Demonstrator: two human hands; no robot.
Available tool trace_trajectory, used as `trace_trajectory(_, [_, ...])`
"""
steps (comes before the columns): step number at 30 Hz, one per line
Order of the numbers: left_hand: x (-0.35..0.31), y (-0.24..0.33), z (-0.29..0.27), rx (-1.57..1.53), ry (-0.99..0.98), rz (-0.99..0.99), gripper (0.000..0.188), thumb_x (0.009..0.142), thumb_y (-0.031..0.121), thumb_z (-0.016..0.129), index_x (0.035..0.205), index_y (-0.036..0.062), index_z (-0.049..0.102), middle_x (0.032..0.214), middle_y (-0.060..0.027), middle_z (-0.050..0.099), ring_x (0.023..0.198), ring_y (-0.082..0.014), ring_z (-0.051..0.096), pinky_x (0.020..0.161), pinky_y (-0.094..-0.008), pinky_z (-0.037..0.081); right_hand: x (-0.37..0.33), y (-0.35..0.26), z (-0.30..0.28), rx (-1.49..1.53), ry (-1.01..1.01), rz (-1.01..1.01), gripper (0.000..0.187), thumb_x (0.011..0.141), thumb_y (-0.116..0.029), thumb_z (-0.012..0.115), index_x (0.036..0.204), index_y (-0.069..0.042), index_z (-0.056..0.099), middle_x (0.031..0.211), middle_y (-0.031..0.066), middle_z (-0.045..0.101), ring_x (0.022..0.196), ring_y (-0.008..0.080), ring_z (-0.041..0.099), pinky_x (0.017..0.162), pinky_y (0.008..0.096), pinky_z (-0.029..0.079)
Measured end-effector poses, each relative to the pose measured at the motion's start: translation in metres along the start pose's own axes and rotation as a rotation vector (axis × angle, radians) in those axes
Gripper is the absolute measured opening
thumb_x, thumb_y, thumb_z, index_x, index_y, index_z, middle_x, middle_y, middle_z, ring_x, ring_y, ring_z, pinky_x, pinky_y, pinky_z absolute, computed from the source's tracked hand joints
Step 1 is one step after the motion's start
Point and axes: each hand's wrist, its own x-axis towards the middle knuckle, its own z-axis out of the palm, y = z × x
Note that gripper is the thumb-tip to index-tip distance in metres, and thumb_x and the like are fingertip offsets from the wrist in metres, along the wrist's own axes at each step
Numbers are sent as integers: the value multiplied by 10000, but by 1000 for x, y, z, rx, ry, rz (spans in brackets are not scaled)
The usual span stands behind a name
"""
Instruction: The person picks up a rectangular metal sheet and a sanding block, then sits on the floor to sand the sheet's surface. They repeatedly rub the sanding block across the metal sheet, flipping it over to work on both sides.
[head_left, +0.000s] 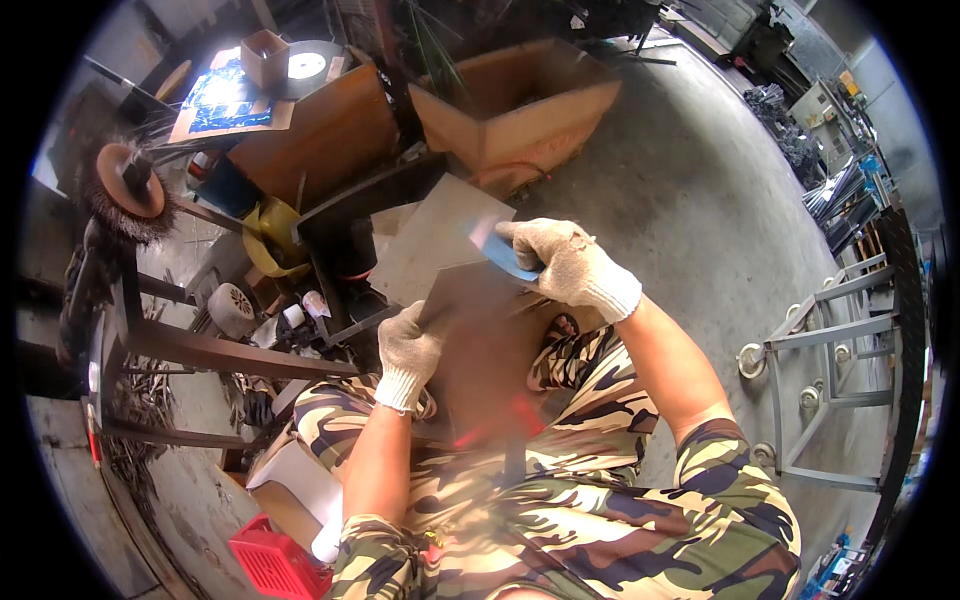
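My left hand [408,350], in a knitted work glove, is closed at the left edge of a flat grey-brown sheet [468,292] in front of my lap. My right hand [572,262], gloved likewise, pinches a thin, bent blue piece [508,256] against the sheet's far right corner. Whether that piece is paper, cloth or film I cannot make out. Beyond the sheet lies a paler flat panel [440,230], resting over a dark open box frame [345,215]. A blurred smear hides much of the middle, including the sheet's near part.
A round brush wheel [128,190] on a metal frame stands at the left. Open cardboard boxes [530,130] are at the back. A red plastic crate [275,562] sits at lower left. On the right is a grey metal frame with casters [835,325].
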Motion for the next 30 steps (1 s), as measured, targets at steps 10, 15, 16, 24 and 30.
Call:
trace_trajectory(10, [-1,-9,4,85,-46,-22,225,880,106,798,1081,10,773,917,-95,777,805,-134,687,732,-290,537,-10,20,27,-100,-43,-131,388,975,-103,654,1363,-96,640,1221,155,679,1167,367,613,1016,465,488])
trace_trajectory(15, [-1,0,9,200,-18,-25,241,888,94,805,1101,-12,768,922,-47,785,819,-81,647,751,-278,527,-5,-14,51,73,183,-196,412,957,-17,589,1367,-41,621,1373,226,627,1312,398,574,1128,451,449])
trace_trajectory(16, [0,-1,11,204,1,5,246,886,97,806,1101,-16,767,924,-43,787,821,-80,647,755,-280,528,0,-31,51,9,206,-203,453,927,-11,584,1379,-37,613,1396,217,619,1327,371,572,1143,449,438])
trace_trajectory(24, [6,5,11,1,86,-111,212,907,80,789,1095,-15,770,953,-32,786,830,-77,643,760,-270,522,16,-43,66,-123,365,-355,494,860,-13,598,1353,-33,629,1360,200,648,1306,351,600,1150,470,441])
trace_trajectory(30, [7,6,6,-43,45,-44,171,920,42,763,1075,-26,771,934,-5,768,824,-76,639,745,-235,507,-3,14,40,-55,340,-259,422,881,13,618,1303,6,647,1326,243,656,1278,408,612,1115,475,479])
